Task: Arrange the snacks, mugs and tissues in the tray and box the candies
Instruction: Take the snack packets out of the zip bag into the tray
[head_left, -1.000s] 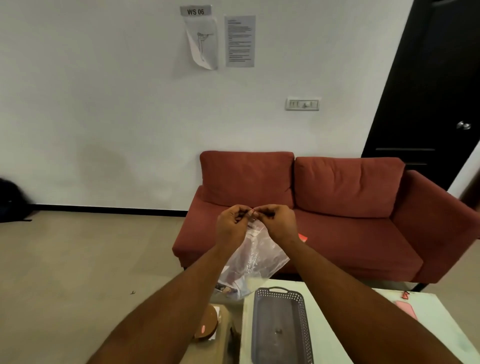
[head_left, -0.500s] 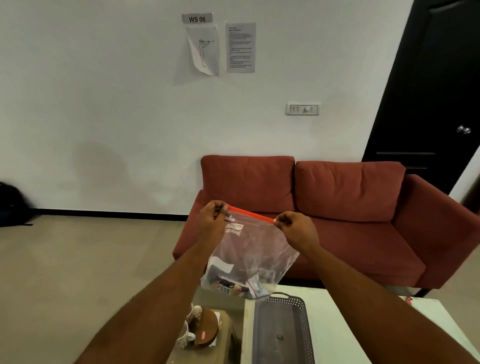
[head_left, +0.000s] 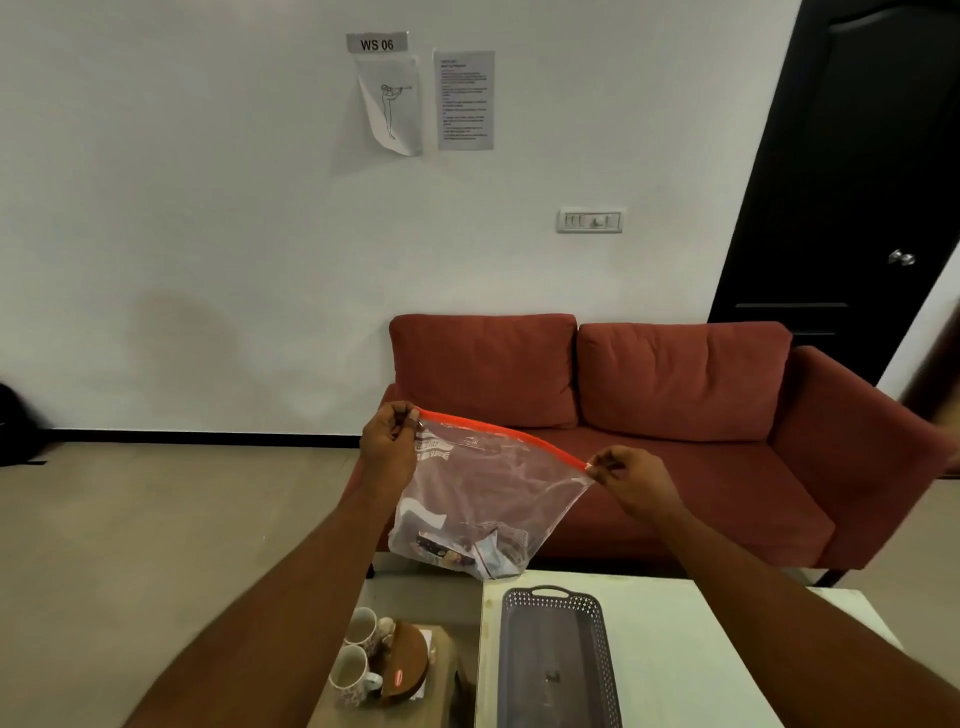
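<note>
A clear zip bag (head_left: 483, 499) with a red seal strip hangs in the air in front of me, above the table's far edge. My left hand (head_left: 389, 441) pinches its left top corner and my right hand (head_left: 631, 480) pinches its right top corner, stretching the seal taut. Several wrapped candies (head_left: 467, 553) lie bunched at the bag's bottom. Below, a grey perforated tray (head_left: 556, 654) rests on the white table (head_left: 670, 649). Two patterned mugs (head_left: 358, 654) stand on a lower surface to the left, next to a brown round lid (head_left: 408, 662).
A red two-seat sofa (head_left: 675, 415) stands behind the table against a white wall. A dark door (head_left: 852, 182) is at the right. Bare tiled floor (head_left: 156, 519) spreads to the left, with a dark bag (head_left: 15, 421) at the far left edge.
My hands were together at the bag's top a second ago; they have drawn apart sideways, pulling the red seal strip out straight. The view has tilted down, showing the mugs.
</note>
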